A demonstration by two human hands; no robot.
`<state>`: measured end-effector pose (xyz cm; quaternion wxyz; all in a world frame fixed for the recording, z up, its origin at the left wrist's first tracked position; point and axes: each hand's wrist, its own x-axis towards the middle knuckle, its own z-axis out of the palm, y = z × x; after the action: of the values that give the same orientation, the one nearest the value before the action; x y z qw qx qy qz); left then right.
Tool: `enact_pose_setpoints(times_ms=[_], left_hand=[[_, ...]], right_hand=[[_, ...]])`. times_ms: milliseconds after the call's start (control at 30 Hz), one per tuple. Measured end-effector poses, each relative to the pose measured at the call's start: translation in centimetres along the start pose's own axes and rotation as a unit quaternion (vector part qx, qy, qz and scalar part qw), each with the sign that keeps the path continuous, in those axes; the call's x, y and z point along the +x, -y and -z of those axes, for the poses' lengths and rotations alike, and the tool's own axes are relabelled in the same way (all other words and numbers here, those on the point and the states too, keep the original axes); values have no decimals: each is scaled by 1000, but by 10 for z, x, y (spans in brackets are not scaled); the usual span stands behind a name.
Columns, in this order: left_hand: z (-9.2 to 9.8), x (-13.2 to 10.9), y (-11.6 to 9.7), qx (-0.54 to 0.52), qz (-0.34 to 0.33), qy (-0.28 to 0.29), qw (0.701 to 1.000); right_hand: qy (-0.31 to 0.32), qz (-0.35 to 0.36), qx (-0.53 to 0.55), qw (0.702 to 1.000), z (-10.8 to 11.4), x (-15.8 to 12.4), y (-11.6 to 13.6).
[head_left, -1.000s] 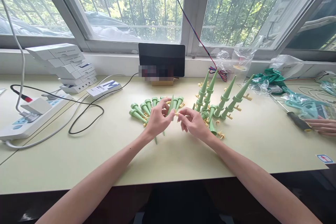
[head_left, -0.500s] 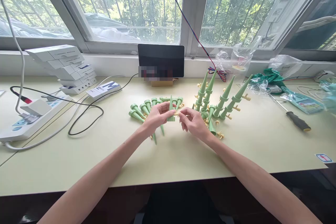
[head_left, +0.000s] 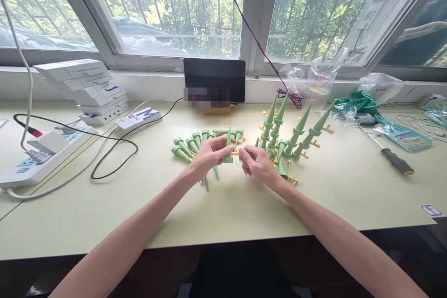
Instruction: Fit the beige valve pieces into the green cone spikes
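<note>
My left hand (head_left: 208, 156) is closed round a green cone-shaped spike (head_left: 228, 146), holding it upright with its tip pointing away. My right hand (head_left: 257, 163) pinches a small yellow peg (head_left: 236, 152) against the spike's side near its base. Behind my left hand lies a fan of several loose green spikes (head_left: 190, 144) on the table. To the right of my hands stand several assembled green spikes (head_left: 296, 132) with yellow pegs, upright in a group.
A dark tablet (head_left: 214, 80) leans at the window sill. A power strip (head_left: 38, 156) with cables and stacked white boxes (head_left: 89, 88) sit at the left. A screwdriver (head_left: 391, 156) and plastic bags (head_left: 363, 104) lie at the right.
The spike in my left hand has turned more upright and sunk a little toward the table. The other person's hand at the right edge has gone from view.
</note>
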<state>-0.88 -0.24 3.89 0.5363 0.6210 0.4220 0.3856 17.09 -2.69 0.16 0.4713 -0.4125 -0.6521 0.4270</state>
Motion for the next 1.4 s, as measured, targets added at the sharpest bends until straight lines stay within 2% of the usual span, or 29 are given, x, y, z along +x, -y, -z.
enact_pose_setpoints(times_ms=[433, 800, 1100, 1300, 1400], left_hand=[[0, 1, 3, -24, -3, -16, 1000], [-2, 0, 6, 9, -68, -3, 998], [-3, -1, 4, 10, -72, -3, 997], [-2, 1, 4, 14, -53, -42, 998], [-2, 1, 4, 22, -50, -41, 998]], right_hand=[[-21, 52, -60, 997, -2, -1, 0], [-11, 25, -89, 996, 0, -2, 5], [-14, 27, -85, 996, -2, -2, 0], [-19, 41, -65, 997, -2, -2, 0], [-13, 49, -68, 996, -2, -1, -1]])
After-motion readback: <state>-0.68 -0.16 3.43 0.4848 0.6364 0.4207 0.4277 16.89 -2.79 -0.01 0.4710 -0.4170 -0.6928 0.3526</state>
